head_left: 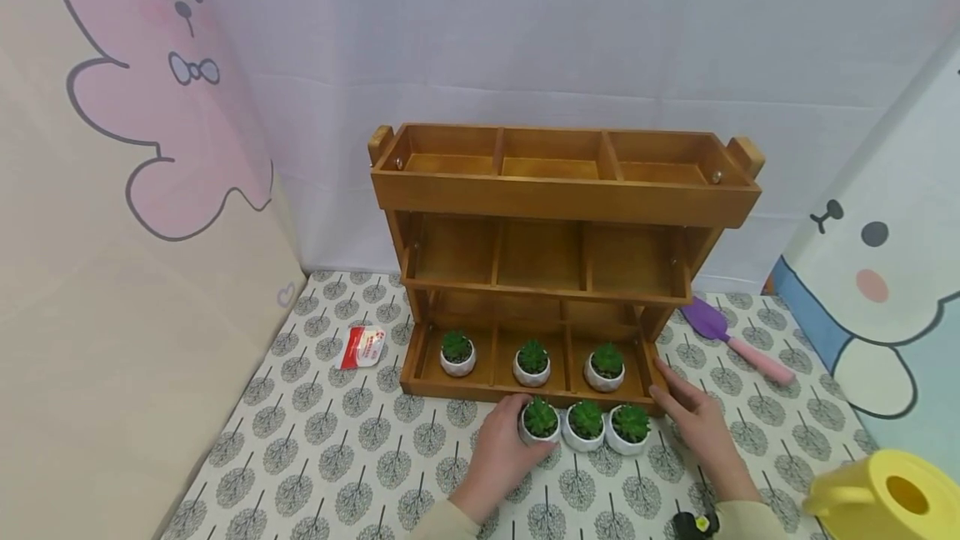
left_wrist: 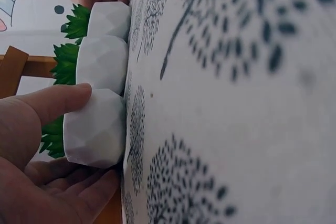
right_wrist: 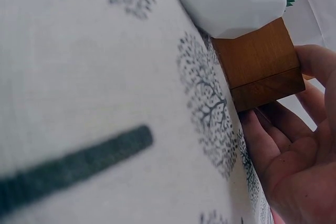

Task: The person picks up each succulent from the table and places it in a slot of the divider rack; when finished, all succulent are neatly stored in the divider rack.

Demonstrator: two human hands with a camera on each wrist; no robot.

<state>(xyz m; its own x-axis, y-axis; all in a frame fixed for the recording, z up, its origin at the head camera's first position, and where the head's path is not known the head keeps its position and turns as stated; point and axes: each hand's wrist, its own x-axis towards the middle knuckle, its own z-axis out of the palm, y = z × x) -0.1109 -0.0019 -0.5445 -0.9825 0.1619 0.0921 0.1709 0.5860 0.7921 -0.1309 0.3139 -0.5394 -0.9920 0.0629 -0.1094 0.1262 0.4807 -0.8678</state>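
From where I stand, the left hand (head_left: 501, 444) hides much of the leftmost front pot (left_wrist: 97, 129). It grips that pot with the thumb on one side and the fingers round the other; the tips underneath are hard to make out. The pot is on the patterned cloth (head_left: 360, 465), just in front of the wooden shelf (head_left: 566, 198). The right hand (head_left: 705, 432) rests against the right end of the shelf's lowest tier, fingers extended and a little apart; how hard it presses, I can't tell.

The yellow watering can (head_left: 892, 497) runs out of sight at the lower right, and the tip of the purple-bladed trowel (head_left: 738, 346) is partly behind the shelf. I can't read the small print on the red-and-white packet (head_left: 363, 347). Something black (head_left: 692, 525) at the right wrist is cut off below.

I count six potted succulents: three in the lowest tier, one per compartment, and three lined up side by side on the cloth, the gripped one included. The shelf has three tiers, each split in three. There is one can, one trowel and one packet.
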